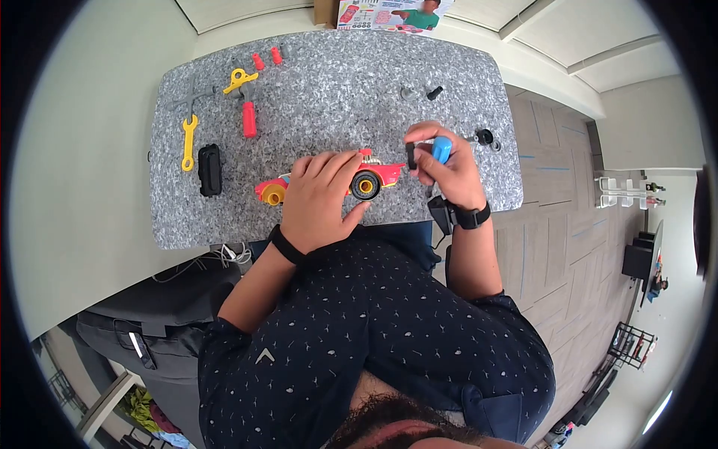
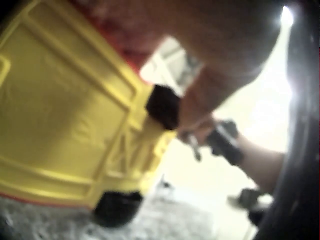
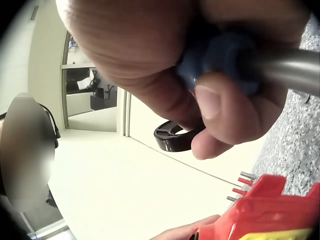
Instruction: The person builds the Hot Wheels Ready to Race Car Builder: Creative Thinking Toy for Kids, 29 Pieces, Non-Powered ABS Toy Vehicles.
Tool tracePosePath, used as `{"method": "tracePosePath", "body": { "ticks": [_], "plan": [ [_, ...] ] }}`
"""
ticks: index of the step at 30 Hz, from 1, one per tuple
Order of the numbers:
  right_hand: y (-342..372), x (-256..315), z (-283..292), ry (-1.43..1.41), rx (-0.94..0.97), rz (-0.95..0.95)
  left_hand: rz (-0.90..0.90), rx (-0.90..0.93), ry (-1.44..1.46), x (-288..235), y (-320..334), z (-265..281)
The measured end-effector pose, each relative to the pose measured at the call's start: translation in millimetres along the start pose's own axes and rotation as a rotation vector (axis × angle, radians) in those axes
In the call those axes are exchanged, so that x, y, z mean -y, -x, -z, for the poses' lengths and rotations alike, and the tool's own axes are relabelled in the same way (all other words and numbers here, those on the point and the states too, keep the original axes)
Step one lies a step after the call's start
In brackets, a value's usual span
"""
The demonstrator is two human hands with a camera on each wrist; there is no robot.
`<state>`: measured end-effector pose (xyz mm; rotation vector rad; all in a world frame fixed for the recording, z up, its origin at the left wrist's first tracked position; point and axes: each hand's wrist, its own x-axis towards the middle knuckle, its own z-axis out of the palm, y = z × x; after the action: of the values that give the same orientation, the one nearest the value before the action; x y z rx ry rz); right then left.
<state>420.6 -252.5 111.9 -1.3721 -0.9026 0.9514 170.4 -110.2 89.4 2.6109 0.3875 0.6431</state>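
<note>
A red toy car (image 1: 389,176) with a yellow underside (image 2: 60,110) is near the front of the table. My left hand (image 1: 318,187) grips it from above, fingers across its body and thumb near the black wheel (image 1: 366,186). At the car's other end, a yellow hub (image 1: 274,195) shows without a tire. Just right of the car, my right hand (image 1: 458,173) holds a toy screwdriver by its blue handle (image 1: 442,149), its grey shaft (image 3: 295,70) sticking out past the fingers. Between fingertips of that same hand is a black ring-shaped part (image 3: 172,142), like a tire.
To the left lie a yellow wrench (image 1: 190,142), a hammer with a red handle (image 1: 249,118) and a black block-like part (image 1: 211,170). Two red pieces (image 1: 277,55) are farther back. Small parts, including a black wheel (image 1: 485,137), lie right. A picture box (image 1: 393,13) stands behind the table.
</note>
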Motion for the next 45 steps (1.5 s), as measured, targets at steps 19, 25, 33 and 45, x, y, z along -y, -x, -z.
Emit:
{"method": "tracePosePath", "body": {
  "ticks": [19,25,33,45],
  "plan": [
    [13,1,-53,0.607,0.159,0.353,0.004,-0.044,0.031,4,2,-6],
    [19,-17,-66,0.710,-0.027,0.390,0.008,-0.033,0.015,3,-2,-7],
    [25,-39,-79,0.772,-0.221,0.501,-0.001,-0.031,0.004,6,-1,-7],
    [25,-36,7,0.758,-0.390,0.293,0.019,-0.002,-0.009,0,-1,-3]
  ]
}}
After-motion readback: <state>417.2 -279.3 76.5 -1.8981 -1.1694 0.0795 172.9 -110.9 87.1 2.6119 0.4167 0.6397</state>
